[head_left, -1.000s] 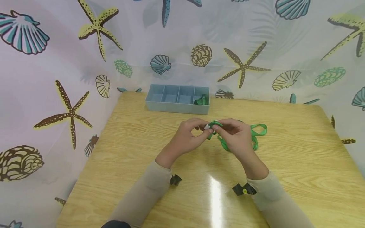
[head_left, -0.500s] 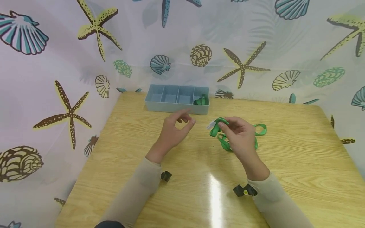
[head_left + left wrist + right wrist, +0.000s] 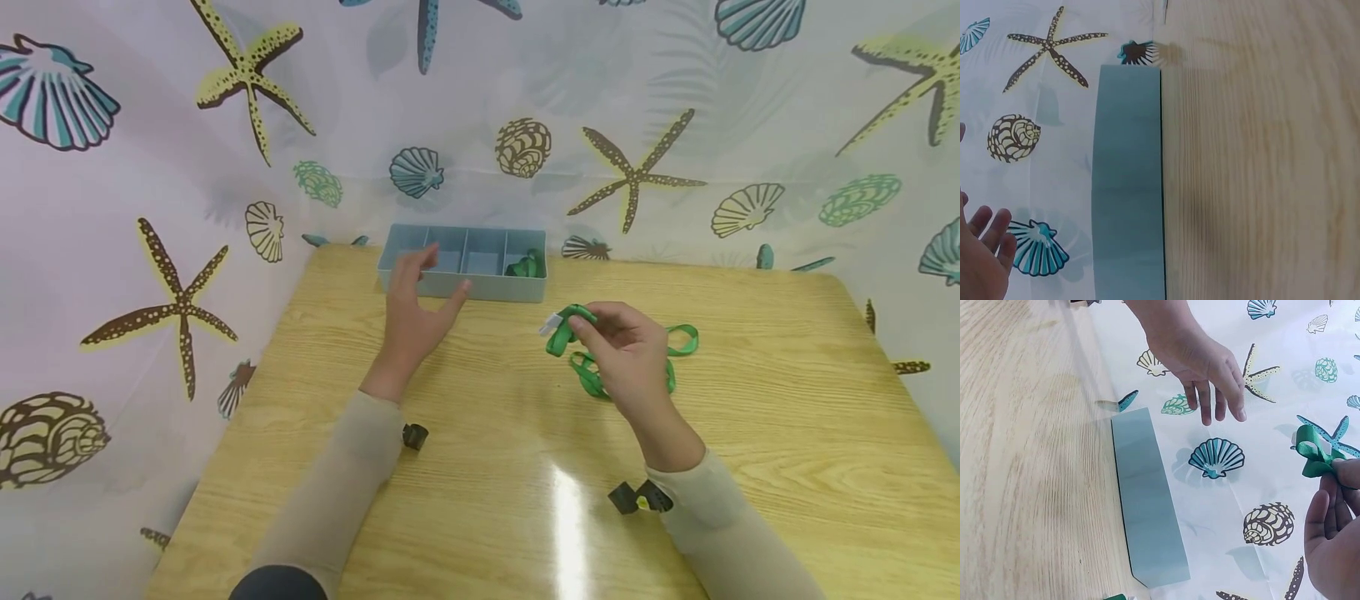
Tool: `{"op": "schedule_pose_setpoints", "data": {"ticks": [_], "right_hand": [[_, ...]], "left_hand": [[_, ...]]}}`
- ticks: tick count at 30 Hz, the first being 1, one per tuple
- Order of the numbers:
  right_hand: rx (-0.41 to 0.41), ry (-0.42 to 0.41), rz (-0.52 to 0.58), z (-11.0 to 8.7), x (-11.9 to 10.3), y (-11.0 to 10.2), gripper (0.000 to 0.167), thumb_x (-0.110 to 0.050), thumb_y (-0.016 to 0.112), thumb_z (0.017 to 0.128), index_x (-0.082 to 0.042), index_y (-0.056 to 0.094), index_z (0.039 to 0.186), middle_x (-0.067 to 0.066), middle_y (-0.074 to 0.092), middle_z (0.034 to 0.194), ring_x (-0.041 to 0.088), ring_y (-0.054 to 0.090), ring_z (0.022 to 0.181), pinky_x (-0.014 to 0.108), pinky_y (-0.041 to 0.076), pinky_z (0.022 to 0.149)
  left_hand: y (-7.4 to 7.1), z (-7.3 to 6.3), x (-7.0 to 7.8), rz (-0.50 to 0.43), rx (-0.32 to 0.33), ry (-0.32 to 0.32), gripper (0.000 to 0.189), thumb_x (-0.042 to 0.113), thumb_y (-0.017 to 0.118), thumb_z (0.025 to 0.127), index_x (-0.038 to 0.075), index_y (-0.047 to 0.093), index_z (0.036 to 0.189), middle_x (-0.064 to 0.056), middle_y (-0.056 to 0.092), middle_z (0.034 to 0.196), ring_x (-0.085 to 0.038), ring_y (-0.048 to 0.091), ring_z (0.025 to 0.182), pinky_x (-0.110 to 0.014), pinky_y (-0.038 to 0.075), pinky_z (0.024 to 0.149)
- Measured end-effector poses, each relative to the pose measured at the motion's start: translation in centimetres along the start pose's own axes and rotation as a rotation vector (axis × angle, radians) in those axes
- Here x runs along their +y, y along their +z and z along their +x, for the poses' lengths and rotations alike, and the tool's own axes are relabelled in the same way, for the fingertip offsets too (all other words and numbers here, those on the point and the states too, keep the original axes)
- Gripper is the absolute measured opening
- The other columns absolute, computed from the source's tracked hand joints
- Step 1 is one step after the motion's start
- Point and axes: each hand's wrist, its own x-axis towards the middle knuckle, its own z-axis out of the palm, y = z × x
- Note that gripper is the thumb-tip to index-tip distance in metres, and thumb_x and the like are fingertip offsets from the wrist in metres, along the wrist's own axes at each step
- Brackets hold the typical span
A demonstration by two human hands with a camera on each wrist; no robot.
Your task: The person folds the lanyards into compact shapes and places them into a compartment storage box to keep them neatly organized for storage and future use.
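Note:
My right hand (image 3: 632, 352) pinches a folded green ribbon (image 3: 560, 338) between thumb and fingers, above the table. A small white piece (image 3: 551, 323) sticks out of the ribbon's left end; its kind is too small to tell. In the right wrist view the held ribbon (image 3: 1315, 464) forms loops above the fingertips. More green ribbon (image 3: 589, 379) lies on the table beneath and behind this hand, partly hidden by it. Holding nothing, my left hand (image 3: 411, 327) is raised in front of the blue-grey divided box (image 3: 480, 287), thumb and fingers spread apart.
The box stands at the back of the wooden table (image 3: 480, 500), against a cloth (image 3: 465, 100) printed with shells and starfish. Its right compartment contains a bundle of green ribbon (image 3: 528, 265). A loop of the loose ribbon (image 3: 683, 341) reaches right of my right hand.
My left hand has let go of the ribbon and moved left and away toward the box, its fingers spreading. My right hand keeps its pinch on the ribbon, nearly in place.

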Motion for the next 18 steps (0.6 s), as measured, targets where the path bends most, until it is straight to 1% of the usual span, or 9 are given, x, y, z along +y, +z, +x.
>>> {"op": "schedule_pose_setpoints", "data": {"ticks": [2,4,5,9,11,15,18], "right_hand": [[0.003,-0.002,0.011,0.0,0.0,0.0,0.015,0.013,0.074,0.092,0.02,0.069,0.105,-0.004,0.079,0.09,0.008,0.072,0.079,0.02,0.061,0.074],[0.002,-0.004,0.015,0.0,0.0,0.1,0.015,0.014,0.073,0.092,0.021,0.068,0.105,-0.004,0.079,0.09,0.008,0.072,0.079,0.02,0.061,0.074],[0.001,-0.005,0.018,0.0,0.0,0.1,0.015,0.014,0.073,0.092,0.021,0.068,0.105,-0.004,0.079,0.09,0.009,0.072,0.079,0.02,0.061,0.074],[-0.004,-0.006,0.011,0.0,0.1,0.0,0.015,0.01,0.075,0.093,0.019,0.07,0.104,-0.003,0.079,0.09,0.009,0.072,0.079,0.021,0.061,0.074],[-0.01,-0.004,0.007,0.1,0.1,0.0,0.014,0.008,0.076,0.093,0.016,0.071,0.104,-0.003,0.079,0.09,0.009,0.072,0.079,0.021,0.061,0.074],[-0.02,0.0,-0.005,0.1,0.0,0.0,0.012,0.006,0.077,0.094,0.011,0.074,0.104,-0.004,0.079,0.091,0.009,0.073,0.08,0.021,0.061,0.074],[-0.028,0.0,-0.002,0.0,0.1,0.0,0.011,0.007,0.076,0.094,0.011,0.074,0.104,-0.005,0.079,0.092,0.008,0.073,0.081,0.021,0.061,0.075]], "left_hand": [[-0.2,0.2,-0.3,0.023,-0.011,-0.01,0.068,0.028,0.083,0.093,0.003,0.054,0.15,-0.019,0.059,0.133,-0.034,0.056,0.126,-0.053,0.046,0.11],[-0.4,0.4,-0.6,0.042,-0.02,-0.039,0.072,0.032,0.083,0.093,0.003,0.052,0.151,-0.019,0.057,0.136,-0.034,0.054,0.127,-0.05,0.045,0.112],[-0.4,0.4,-0.9,0.046,-0.023,-0.061,0.074,0.033,0.083,0.093,0.003,0.05,0.152,-0.018,0.055,0.137,-0.034,0.054,0.128,-0.05,0.045,0.113],[-0.5,0.6,-1.8,0.053,-0.039,-0.152,0.081,0.04,0.084,0.092,0.008,0.044,0.155,-0.017,0.048,0.145,-0.033,0.049,0.134,-0.056,0.043,0.115],[-0.5,0.8,-2.4,0.062,-0.052,-0.188,0.085,0.043,0.084,0.091,0.011,0.041,0.157,-0.017,0.044,0.15,-0.036,0.046,0.137,-0.058,0.041,0.116],[-0.5,1.1,-3.6,0.097,-0.091,-0.252,0.094,0.051,0.084,0.088,0.015,0.036,0.161,-0.013,0.035,0.156,-0.038,0.041,0.144,-0.056,0.039,0.121],[-0.5,1.3,-4.4,0.129,-0.117,-0.308,0.1,0.057,0.084,0.087,0.018,0.032,0.163,-0.011,0.03,0.159,-0.035,0.041,0.146,-0.054,0.039,0.122]]}}
